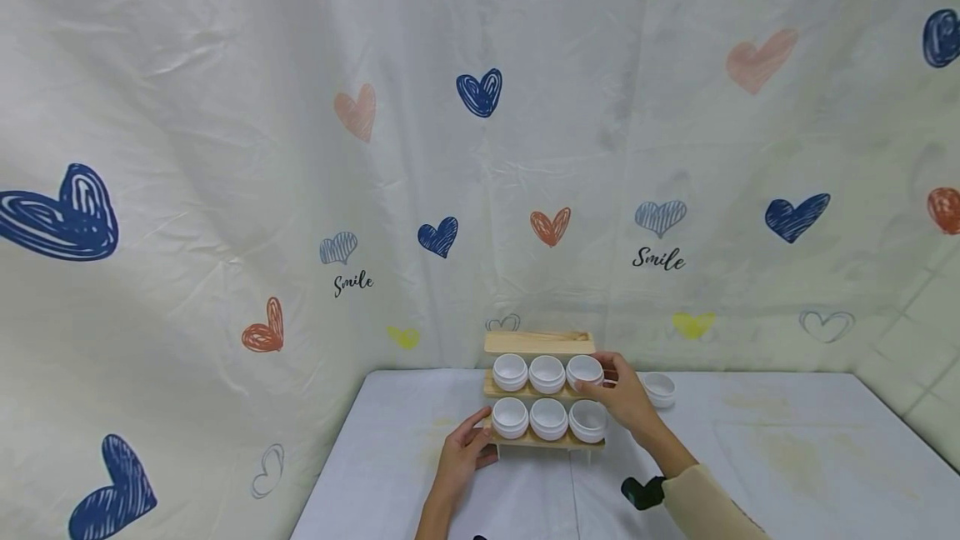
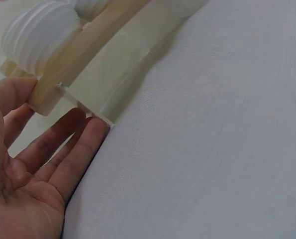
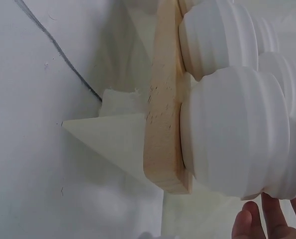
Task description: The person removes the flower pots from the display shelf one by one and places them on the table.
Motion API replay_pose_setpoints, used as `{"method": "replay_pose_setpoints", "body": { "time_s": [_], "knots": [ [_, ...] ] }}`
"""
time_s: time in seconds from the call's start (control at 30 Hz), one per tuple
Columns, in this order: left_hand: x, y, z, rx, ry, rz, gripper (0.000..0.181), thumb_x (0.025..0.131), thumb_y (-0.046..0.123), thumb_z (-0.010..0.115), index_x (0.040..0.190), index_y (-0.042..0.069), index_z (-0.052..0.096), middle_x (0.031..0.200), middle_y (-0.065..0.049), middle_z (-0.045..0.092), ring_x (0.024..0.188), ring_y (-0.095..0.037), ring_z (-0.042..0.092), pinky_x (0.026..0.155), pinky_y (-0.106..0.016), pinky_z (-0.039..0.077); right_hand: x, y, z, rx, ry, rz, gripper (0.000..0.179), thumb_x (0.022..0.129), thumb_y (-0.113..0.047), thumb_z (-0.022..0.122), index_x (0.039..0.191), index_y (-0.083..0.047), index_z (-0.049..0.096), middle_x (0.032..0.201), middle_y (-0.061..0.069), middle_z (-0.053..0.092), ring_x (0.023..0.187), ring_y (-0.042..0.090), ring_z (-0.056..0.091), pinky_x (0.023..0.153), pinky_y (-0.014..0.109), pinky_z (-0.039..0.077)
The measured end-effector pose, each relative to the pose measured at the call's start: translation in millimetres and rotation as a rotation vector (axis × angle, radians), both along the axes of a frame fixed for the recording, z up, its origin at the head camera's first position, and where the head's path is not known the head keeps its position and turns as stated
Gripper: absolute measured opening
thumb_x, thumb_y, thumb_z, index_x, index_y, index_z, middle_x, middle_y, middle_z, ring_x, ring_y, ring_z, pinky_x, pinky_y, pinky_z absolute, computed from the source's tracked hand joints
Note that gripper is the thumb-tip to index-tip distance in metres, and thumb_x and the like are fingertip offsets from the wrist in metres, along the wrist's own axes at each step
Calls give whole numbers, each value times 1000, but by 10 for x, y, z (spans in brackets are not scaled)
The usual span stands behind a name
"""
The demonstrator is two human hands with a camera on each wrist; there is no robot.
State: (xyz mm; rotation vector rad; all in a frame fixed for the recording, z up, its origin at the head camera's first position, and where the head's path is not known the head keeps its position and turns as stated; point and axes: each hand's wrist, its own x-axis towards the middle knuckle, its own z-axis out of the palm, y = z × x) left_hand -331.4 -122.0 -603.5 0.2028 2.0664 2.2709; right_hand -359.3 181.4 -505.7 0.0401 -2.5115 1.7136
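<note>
So six white cups are sitting on the wooden rack, three on the bottom step, three on the middle step, none showing up top. It's looking mostly done to me, with one loose cup probably left, sitting on the bench just right of the rack. Right hand's grip is holding the right-end cup of the middle row, left hand's is pinching the bottom step's left end. No brands are showing on the cups, but the wall cloth is saying "Smile" in several spots

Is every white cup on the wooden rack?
No, the head view shows one white cup standing on the table, to the right of the wooden rack.
</note>
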Motion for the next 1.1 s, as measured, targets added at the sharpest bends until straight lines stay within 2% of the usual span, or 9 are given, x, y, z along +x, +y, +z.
{"method": "replay_pose_setpoints", "body": {
  "time_s": [0.23,0.63,0.97,1.1],
  "knots": [
    [12,3,11,-2,-17,8,49,102,21,63,148,7,53,102,-1,69,99,-22,71,86,-42,64,-13,9,-37,-6,5,-4,73,87,-34,82,143,-5,46,137,15,56,125,29,53,100,31,45],
    [24,-10,2,-11,36,-7,52,102,21,62,149,2,50,103,-4,70,97,-19,72,85,-43,64,23,-10,-37,-21,12,5,72,89,-30,81,145,-3,44,140,17,55,127,30,51,98,29,43],
    [-7,-2,-19,-14,-2,12,48,102,20,63,148,8,54,103,-2,70,96,-15,70,85,-39,64,27,3,-44,-21,35,17,73,89,-34,80,146,-5,44,140,15,56,127,29,52,97,29,43],
    [-7,0,-28,-11,2,9,48,102,20,63,148,8,54,103,-2,70,96,-15,70,84,-38,64,38,0,-47,-30,41,17,73,89,-35,81,145,-5,45,139,15,56,126,29,52,97,30,43]
  ]
}}
